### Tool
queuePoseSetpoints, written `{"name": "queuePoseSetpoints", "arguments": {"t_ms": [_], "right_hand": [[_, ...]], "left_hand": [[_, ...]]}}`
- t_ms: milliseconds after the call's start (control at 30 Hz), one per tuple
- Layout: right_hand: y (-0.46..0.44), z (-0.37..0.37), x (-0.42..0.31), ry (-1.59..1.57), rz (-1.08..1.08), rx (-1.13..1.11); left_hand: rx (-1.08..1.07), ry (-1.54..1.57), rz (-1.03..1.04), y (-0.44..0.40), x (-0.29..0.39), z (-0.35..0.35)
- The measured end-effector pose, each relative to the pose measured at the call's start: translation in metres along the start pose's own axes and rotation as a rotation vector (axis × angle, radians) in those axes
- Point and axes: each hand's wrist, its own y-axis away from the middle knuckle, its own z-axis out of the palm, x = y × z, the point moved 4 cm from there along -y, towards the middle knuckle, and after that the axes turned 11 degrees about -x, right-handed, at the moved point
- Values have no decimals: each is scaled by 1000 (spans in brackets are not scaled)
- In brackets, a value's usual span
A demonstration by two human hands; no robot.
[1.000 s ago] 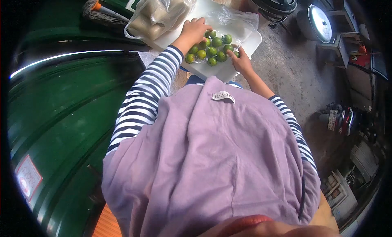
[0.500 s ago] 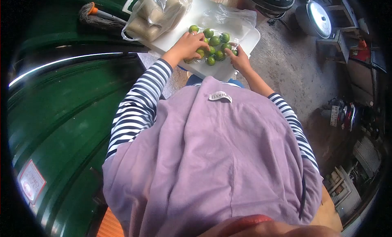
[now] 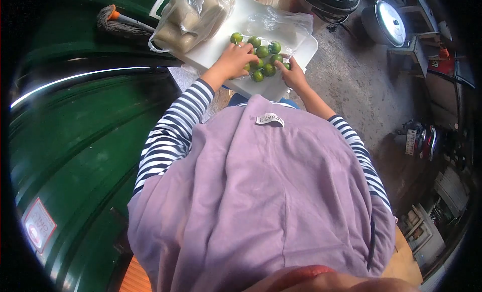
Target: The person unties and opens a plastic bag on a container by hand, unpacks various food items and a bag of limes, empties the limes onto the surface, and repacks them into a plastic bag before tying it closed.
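Several small green citrus fruits lie in a loose group on a white tray. Over the left side of the group, my left hand has its fingers spread and bent, touching fruits and partly covering some. On the right edge of the group is my right hand, its thumb and fingers around one green citrus fruit. A clear plastic bag lies crumpled just beyond the fruits, its edge close to my right fingertips.
A plastic bag of brown, rounded bundles sits on the tray's left end. A mop head lies past it. Beyond the tray stand a dark lidded container and a metal pot. A green wall runs along the left.
My left hand has shifted slightly right and toward me over the fruits. My right hand stays at nearly the same place. The whole view has moved a little.
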Motion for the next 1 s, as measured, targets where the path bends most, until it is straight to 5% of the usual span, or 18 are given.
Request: {"name": "queuePoseSetpoints", "arguments": {"t_ms": [767, 1000], "right_hand": [[9, -2, -6, -134, 87, -115], [21, -9, -3, -773, 86, -172]], "left_hand": [[80, -7, 56, -10, 26, 28], [78, 15, 21, -6, 27, 29]]}}
